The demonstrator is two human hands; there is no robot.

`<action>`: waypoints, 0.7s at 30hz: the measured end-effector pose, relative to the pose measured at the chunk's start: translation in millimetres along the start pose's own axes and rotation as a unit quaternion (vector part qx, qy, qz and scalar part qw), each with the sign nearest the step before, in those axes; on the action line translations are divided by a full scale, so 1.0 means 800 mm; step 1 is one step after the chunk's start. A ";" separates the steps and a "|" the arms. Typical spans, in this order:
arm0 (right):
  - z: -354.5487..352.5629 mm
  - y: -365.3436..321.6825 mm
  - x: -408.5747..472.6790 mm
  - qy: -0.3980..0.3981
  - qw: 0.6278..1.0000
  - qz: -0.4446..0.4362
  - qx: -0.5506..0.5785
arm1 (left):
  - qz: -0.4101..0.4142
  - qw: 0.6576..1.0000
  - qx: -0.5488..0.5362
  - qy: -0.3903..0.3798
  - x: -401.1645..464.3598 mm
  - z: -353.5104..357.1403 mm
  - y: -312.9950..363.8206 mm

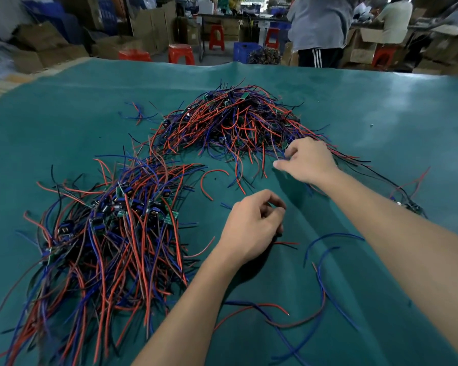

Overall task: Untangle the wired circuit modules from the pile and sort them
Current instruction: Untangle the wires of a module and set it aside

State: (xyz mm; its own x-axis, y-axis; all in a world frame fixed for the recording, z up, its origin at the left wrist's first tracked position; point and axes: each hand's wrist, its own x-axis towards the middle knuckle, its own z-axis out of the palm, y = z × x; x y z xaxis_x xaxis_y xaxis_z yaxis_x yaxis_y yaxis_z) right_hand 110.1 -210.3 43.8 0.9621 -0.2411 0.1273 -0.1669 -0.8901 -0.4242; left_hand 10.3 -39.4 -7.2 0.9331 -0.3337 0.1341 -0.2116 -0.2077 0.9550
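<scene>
Head view: right hand [308, 161] pinching wires at far pile's [238, 120] 4 o'clock edge; left hand [251, 228] curled, contents unclear, 3 o'clock of near pile [111, 233].

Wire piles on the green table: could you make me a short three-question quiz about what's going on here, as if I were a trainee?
1. True or false: the right hand is at the near edge of the far pile.
2. Which pile lies closer to the person? A) the left pile B) the far pile.
3. Fill in: the wires on the green mat are red, blue and ____.

Key
1. True: its fingers pinch wires at that pile's edge.
2. A. The left pile lies beside the left hand, whose fingers curl round something small I cannot make out.
3. Black.
</scene>
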 end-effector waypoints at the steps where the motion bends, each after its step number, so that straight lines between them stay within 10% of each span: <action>1: 0.002 0.000 0.000 -0.008 1.000 0.011 0.001 | 0.000 1.000 -0.001 0.000 0.000 0.000 0.000; 12: -0.033 0.019 -0.023 0.027 0.989 0.082 0.123 | -0.010 1.000 -0.002 -0.004 0.000 -0.002 0.000; 21: -0.047 0.017 -0.135 -0.138 0.862 0.080 0.481 | -0.040 0.994 -0.098 0.033 -0.002 0.000 0.008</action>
State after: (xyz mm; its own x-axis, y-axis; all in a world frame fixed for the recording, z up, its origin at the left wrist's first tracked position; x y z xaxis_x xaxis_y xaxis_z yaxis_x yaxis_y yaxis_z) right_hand -4.0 -211.0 58.2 0.9800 -0.1130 -0.1639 -0.1744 -0.0901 -0.9806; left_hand 7.2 -40.3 -1.0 0.9629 -0.2616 0.0656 -0.0803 -0.0458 0.9957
